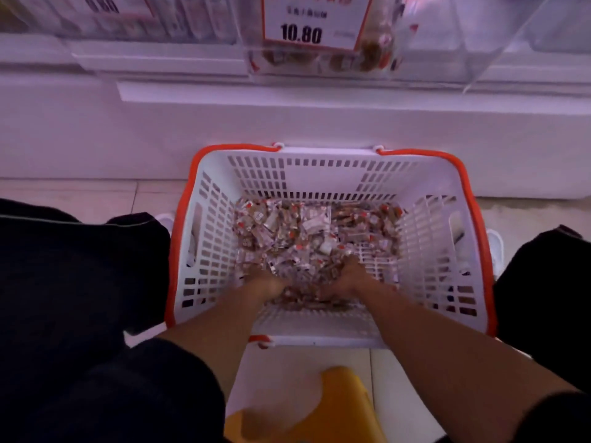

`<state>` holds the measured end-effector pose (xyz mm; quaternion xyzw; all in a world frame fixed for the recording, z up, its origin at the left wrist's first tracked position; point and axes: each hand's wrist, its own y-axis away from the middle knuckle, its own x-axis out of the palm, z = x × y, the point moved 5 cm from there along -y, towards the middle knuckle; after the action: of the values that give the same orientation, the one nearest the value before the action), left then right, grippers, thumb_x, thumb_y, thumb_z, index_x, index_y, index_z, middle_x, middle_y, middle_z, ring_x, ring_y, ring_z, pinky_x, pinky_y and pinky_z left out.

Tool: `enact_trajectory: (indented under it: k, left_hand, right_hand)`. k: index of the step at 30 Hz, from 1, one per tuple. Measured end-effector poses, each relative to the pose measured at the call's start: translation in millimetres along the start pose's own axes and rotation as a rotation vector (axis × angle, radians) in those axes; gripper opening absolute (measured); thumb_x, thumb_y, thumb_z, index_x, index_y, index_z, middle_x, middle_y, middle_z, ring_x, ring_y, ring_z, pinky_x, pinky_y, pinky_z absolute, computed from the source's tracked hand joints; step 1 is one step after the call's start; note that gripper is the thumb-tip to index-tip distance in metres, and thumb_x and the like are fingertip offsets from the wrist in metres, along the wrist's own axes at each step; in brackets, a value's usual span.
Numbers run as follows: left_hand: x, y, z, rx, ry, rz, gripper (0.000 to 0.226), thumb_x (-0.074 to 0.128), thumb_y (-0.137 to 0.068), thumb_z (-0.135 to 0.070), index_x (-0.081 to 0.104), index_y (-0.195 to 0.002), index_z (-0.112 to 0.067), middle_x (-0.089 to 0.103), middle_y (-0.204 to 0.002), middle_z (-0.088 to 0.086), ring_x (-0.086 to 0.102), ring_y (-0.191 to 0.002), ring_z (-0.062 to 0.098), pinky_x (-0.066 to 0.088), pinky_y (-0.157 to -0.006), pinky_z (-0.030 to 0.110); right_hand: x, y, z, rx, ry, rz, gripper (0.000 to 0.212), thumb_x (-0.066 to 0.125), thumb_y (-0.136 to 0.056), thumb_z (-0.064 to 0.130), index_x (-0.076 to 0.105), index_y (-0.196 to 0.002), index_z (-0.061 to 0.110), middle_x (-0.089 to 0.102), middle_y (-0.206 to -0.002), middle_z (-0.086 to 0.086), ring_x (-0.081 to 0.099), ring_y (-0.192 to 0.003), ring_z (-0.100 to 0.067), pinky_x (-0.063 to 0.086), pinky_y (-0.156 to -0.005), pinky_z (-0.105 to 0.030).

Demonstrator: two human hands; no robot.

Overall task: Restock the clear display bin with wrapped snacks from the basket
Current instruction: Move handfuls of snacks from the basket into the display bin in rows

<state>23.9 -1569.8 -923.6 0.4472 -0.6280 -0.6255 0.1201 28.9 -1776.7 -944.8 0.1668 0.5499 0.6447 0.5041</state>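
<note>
A white slotted basket [428, 251] with an orange rim stands on the floor between my knees. Its bottom is covered with small wrapped snacks [307, 231] in clear, red and brown wrappers. Both my hands are deep in the near side of that pile. My left hand [270, 284] and my right hand [343, 276] lie close together, fingers curled into the snacks and partly buried, blurred by motion. Above, on the shelf, sits the clear display bin [319, 59] with a 10.80 price card on its front and a thin layer of snacks inside.
A white shelf base [287, 129] runs behind the basket. More clear bins [144, 20] stand left and right of the target bin. A yellow stool [339, 407] sits below me on the tiled floor. My dark-trousered knees flank the basket.
</note>
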Motion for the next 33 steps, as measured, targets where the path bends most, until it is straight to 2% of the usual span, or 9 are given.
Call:
enact_trajectory:
  k: [2,4,10,15,19,22,27,30,33]
  left_hand:
    - [3.8,-13.0,3.2,-0.081,0.063,-0.124,0.119,0.079,-0.076,-0.051,0.006,-0.152,0.005,0.032,-0.153,0.022,0.042,-0.136,0.035,0.041,-0.109,0.043]
    - [3.2,-23.5,2.3,-0.095,0.002,-0.181,0.107,0.077,-0.08,-0.049,0.017,-0.152,0.004,0.037,-0.15,0.024,0.045,-0.134,0.036,0.043,-0.108,0.043]
    - [16.9,-29.9,-11.8,0.031,0.024,-0.051,0.076,0.076,-0.082,-0.038,0.044,-0.138,0.003,0.06,-0.131,0.019,0.062,-0.114,0.031,0.054,-0.091,0.037]
    - [20.0,-29.9,-7.9,0.054,-0.121,-0.017,0.054,0.061,-0.094,-0.046,0.059,-0.129,-0.004,0.063,-0.126,0.015,0.063,-0.11,0.029,0.051,-0.088,0.033]
    - [15.8,-29.6,-4.6,0.04,-0.063,-0.038,0.041,0.056,-0.099,-0.027,0.059,-0.127,0.002,0.066,-0.113,0.016,0.065,-0.103,0.028,0.053,-0.091,0.036]
    - [15.2,-29.9,-2.4,0.034,0.149,0.036,0.041,0.062,-0.095,-0.023,0.058,-0.127,0.002,0.063,-0.091,0.01,0.063,-0.09,0.027,0.054,-0.094,0.041]
    - [17.3,-10.9,1.3,-0.036,0.206,0.277,0.04,0.061,-0.098,-0.023,0.059,-0.122,0.008,0.067,-0.097,0.02,0.062,-0.065,0.027,0.056,-0.058,0.037]
    - [14.9,6.4,-9.2,-0.028,0.152,0.424,0.035,0.057,-0.1,-0.03,0.069,-0.108,0.002,0.066,-0.082,0.01,0.064,-0.063,0.017,0.061,-0.066,0.034]
    - [4.0,24.1,-28.9,0.043,0.179,0.488,0.033,0.059,-0.098,-0.032,0.067,-0.1,0.001,0.069,-0.09,0.013,0.069,-0.076,0.024,0.059,-0.084,0.047]
  right_hand:
    - [5.1,-6.8,-1.8,0.049,0.102,-0.04,0.12,0.085,-0.074,0.034,0.002,-0.156,0.01,0.016,-0.159,-0.017,0.025,-0.144,-0.037,0.029,-0.117,-0.047]
    - [5.7,-6.9,0.7,-0.001,0.282,-0.126,0.12,0.091,-0.062,0.038,0.015,-0.152,0.011,0.028,-0.152,-0.02,0.036,-0.137,-0.038,0.037,-0.111,-0.048]
    - [24.2,-8.6,11.4,-0.236,0.375,-0.088,0.113,0.097,-0.046,0.036,0.027,-0.13,0.011,0.053,-0.124,-0.015,0.055,-0.113,-0.04,0.051,-0.091,-0.05]
    - [16.5,-19.3,12.7,-0.281,0.347,-0.051,0.095,0.095,-0.055,0.032,0.041,-0.13,0.011,0.062,-0.12,-0.01,0.06,-0.111,-0.032,0.052,-0.089,-0.041]
    - [11.9,-18.6,13.6,-0.309,0.32,-0.069,0.081,0.091,-0.063,0.029,0.049,-0.129,0.009,0.064,-0.121,-0.01,0.06,-0.112,-0.03,0.05,-0.089,-0.031]
    - [11.5,-14.5,14.0,-0.279,0.312,0.007,0.048,0.084,-0.075,0.015,0.065,-0.117,0.004,0.068,-0.113,-0.016,0.062,-0.107,-0.029,0.043,-0.07,-0.007]
    - [-18.0,-0.8,17.3,-0.088,0.553,0.039,0.019,0.072,-0.082,0.015,0.071,-0.098,0.004,0.072,-0.088,-0.007,0.068,-0.075,-0.02,0.055,-0.063,-0.026]
    - [-43.5,4.5,1.8,-0.031,0.622,0.072,0.01,0.071,-0.08,0.007,0.063,-0.076,0.01,0.067,-0.069,-0.005,0.064,-0.049,-0.014,0.048,-0.043,-0.022]
    - [-63.1,19.4,5.5,-0.015,0.636,0.093,0.017,0.074,-0.082,0.008,0.059,-0.073,0.011,0.066,-0.067,-0.008,0.063,-0.048,-0.017,0.055,-0.05,-0.028]
